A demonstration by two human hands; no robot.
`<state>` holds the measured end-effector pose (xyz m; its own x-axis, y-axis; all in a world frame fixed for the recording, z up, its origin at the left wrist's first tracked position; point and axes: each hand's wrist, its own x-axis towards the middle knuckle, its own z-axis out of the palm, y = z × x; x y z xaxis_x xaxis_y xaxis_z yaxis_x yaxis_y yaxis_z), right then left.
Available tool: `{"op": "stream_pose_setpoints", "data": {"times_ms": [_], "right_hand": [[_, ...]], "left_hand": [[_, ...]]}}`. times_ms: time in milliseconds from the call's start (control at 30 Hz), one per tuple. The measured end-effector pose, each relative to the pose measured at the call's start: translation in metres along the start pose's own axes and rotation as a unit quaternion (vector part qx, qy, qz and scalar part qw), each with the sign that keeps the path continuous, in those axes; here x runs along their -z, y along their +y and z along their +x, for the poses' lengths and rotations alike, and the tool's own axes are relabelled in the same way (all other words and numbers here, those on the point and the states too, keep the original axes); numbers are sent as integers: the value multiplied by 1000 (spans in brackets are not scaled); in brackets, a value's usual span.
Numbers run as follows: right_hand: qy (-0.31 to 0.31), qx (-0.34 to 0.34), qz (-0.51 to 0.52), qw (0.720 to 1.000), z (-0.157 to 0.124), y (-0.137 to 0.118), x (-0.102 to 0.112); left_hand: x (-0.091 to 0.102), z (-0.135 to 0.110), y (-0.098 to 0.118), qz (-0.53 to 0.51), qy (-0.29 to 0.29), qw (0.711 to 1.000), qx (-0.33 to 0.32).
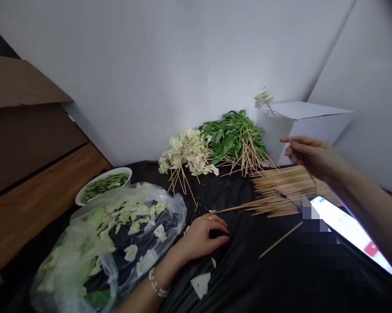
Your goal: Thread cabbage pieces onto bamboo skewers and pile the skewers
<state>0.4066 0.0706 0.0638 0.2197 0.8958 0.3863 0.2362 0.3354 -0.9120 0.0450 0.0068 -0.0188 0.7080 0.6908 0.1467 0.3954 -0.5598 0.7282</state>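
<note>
My right hand (pixel 308 156) is raised at the right and pinches a thin bamboo skewer. The stick runs up and left to a small bunch of pale cabbage pieces (pixel 263 97) at its far tip, in front of a white box (pixel 300 124). My left hand (pixel 204 237) rests on the black plastic sheet (pixel 248 269) with its fingers curled down; anything under them is hidden. It lies beside a clear plastic bag of torn cabbage leaves (pixel 117 234). A loose pile of bare skewers (pixel 284 191) lies between the two hands.
Finished cabbage skewers (pixel 186 156) and green-leaf skewers (pixel 235 139) are heaped by the white wall. A white bowl of cut green beans (pixel 103 184) stands at the left, near a wooden surface and cardboard. A lit phone (pixel 349 230) lies at the right. Cabbage scraps (pixel 200 284) dot the sheet.
</note>
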Motion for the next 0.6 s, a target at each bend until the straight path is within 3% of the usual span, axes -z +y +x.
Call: {"op": "stream_pose_setpoints", "data": {"times_ms": [67, 200, 333, 400, 500, 600], "right_hand": [[-78, -36, 56, 995, 2, -5, -24], [-132, -6, 11, 991, 14, -13, -92], [-95, 73, -133, 984, 47, -13, -163], [-80, 82, -161, 980, 66, -9, -193], [-57, 79, -199, 975, 85, 2, -224], [-55, 68, -241, 967, 90, 16, -241]], "left_hand": [[0, 0, 0, 1, 2, 1000, 5], [0, -1, 1, 2, 0, 1000, 9], [0, -2, 2, 14, -6, 1000, 6], [0, -1, 3, 19, -7, 1000, 7], [0, -1, 3, 21, -8, 1000, 4], [0, -1, 3, 25, -7, 1000, 5]]}}
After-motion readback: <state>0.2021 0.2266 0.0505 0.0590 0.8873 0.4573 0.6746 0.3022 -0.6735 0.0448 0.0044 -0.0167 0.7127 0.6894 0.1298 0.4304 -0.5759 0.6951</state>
